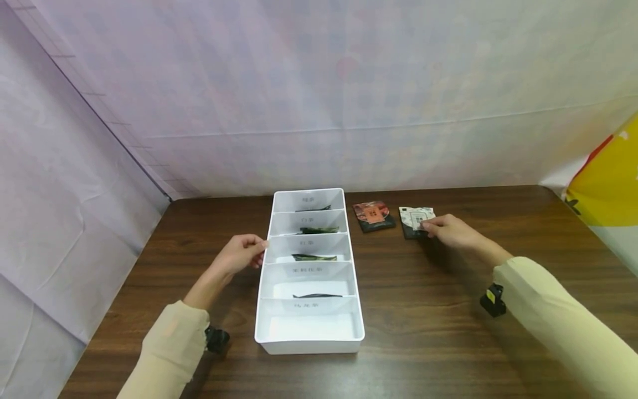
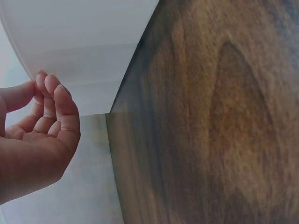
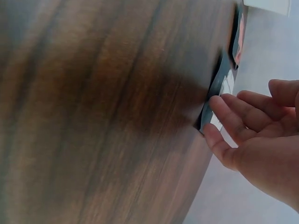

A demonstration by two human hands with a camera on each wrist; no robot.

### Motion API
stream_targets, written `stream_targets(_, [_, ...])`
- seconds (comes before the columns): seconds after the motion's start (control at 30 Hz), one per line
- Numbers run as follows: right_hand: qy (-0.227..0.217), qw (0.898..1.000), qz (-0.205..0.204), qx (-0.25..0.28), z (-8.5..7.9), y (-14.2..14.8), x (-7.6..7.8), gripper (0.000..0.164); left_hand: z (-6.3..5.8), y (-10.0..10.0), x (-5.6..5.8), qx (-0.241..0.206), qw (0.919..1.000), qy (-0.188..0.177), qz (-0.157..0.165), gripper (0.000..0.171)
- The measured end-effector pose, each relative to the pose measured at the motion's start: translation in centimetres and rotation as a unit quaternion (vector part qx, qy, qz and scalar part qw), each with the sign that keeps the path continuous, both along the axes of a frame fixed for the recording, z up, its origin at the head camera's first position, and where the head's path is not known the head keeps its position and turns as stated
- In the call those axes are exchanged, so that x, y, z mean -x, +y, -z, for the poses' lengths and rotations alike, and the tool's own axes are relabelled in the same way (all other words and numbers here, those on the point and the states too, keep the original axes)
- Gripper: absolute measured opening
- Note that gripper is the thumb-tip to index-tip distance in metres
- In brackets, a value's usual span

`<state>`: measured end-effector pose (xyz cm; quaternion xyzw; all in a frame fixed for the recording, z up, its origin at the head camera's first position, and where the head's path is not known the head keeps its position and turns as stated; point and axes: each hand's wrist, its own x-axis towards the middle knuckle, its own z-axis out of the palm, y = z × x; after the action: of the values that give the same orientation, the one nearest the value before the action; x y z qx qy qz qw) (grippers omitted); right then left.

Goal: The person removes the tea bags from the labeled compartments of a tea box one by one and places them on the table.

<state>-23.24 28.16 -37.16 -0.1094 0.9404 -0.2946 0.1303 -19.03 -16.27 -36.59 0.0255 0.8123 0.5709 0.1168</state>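
A long white box with several labelled compartments stands on the table, and dark packets lie in most of them. My left hand is at its left side, thumb and fingertips pinching the rim; the left wrist view shows the same hand against the box wall. My right hand is over a white-and-black tea sachet on the table. In the right wrist view the fingers of this hand touch the sachet, thumb held apart. Left of it lies a red-and-black tea sachet.
The brown wooden table ends at a pale cloth hung behind it. Another white sheet hangs along the left. A yellow and red printed cloth is at the far right.
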Motion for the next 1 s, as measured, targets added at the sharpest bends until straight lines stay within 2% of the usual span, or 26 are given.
stream_targets(0.23, [-0.010, 1.000, 0.011, 0.006, 0.1, 0.0, 1.3, 0.048, -0.1, 0.1, 0.0, 0.003, 1.0000, 0.002, -0.002, 0.017])
stream_targets(0.5, [-0.001, 1.000, 0.019, 0.002, 0.0, -0.3, 2.2, 0.048, -0.1, 0.1, -0.1, -0.005, 1.0000, 0.003, 0.000, 0.017])
stream_targets(1.0, [0.005, 1.000, 0.009, -0.003, -0.1, -0.4, 2.6, 0.048, -0.1, 0.1, -0.1, 0.008, 1.0000, 0.005, 0.000, 0.018])
